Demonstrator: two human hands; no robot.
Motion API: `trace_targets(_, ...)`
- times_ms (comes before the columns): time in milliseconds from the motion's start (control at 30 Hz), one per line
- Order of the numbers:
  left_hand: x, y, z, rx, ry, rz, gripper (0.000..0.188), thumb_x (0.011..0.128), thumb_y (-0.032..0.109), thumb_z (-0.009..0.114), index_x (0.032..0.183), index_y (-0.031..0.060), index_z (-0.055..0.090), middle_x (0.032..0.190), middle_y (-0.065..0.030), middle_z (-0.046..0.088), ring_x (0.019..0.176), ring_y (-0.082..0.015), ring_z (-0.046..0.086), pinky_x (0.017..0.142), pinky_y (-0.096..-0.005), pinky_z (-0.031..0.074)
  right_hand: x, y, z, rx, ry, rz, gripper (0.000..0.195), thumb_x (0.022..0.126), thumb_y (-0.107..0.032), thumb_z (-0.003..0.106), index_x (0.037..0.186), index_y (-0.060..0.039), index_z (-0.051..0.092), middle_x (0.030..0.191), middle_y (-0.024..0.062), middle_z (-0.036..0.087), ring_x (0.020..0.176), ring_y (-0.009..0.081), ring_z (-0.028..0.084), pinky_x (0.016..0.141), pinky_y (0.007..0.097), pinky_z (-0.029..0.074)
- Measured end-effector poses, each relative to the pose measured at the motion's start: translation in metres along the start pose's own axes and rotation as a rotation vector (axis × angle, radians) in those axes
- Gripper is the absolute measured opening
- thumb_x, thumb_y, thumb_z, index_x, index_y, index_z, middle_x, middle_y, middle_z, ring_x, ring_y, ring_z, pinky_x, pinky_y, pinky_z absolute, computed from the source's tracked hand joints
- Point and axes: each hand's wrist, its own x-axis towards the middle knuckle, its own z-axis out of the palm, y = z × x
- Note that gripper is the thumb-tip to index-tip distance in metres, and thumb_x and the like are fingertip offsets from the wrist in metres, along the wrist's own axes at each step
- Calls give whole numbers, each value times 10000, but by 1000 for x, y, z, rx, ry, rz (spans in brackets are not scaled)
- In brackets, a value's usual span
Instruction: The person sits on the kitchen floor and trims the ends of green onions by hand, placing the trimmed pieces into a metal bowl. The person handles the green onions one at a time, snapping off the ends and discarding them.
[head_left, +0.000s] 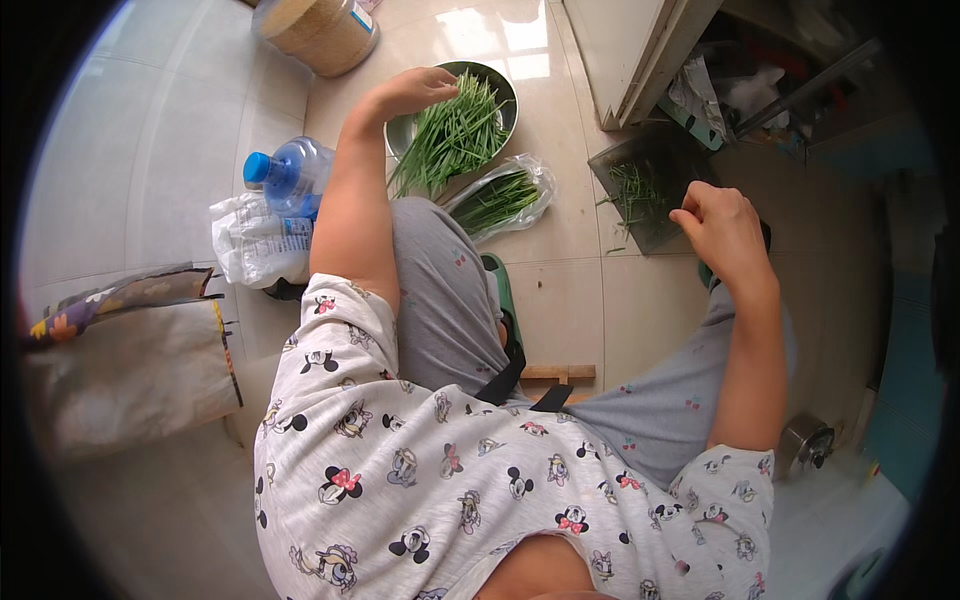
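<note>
My left hand hovers at the rim of a metal bowl, its fingers stretched over the tips of long green chives. Nothing shows in its grasp. The chives are heaped in the bowl, and some hang over the near edge. Just below it lies a clear plastic bag with more chives inside. My right hand is above the near right side of a dark, flat square piece, thumb and fingers curled. Its palm side is hidden. Green trimmings are scattered on that dark piece.
At the left stand a clear bottle with a blue cap and a white plastic bag. A tub of grain-like contents sits beyond the bowl. A cabinet edge rises at upper right. A lidded pot is by my right elbow.
</note>
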Motion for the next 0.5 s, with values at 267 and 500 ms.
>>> trace_targets(267,7,35,93,-177,-784,9,337,959,235,509,1222,31,561,1112,-81,637,1011,-156,602,923,-276,470,-2,4,8,-47,-53,-62,243,762,-156,702,801,-2,518,758,156,570,751,353,566,650,436,450)
trace_targets(500,19,-52,245,195,-26,169,186,833,122,560,960,-7,606,971,-241,608,893,-417,588,787,-453,484,4,-1,13,-17,-100,-104,235,781,-141,681,795,-1,493,798,157,551,766,352,556,662,434,449)
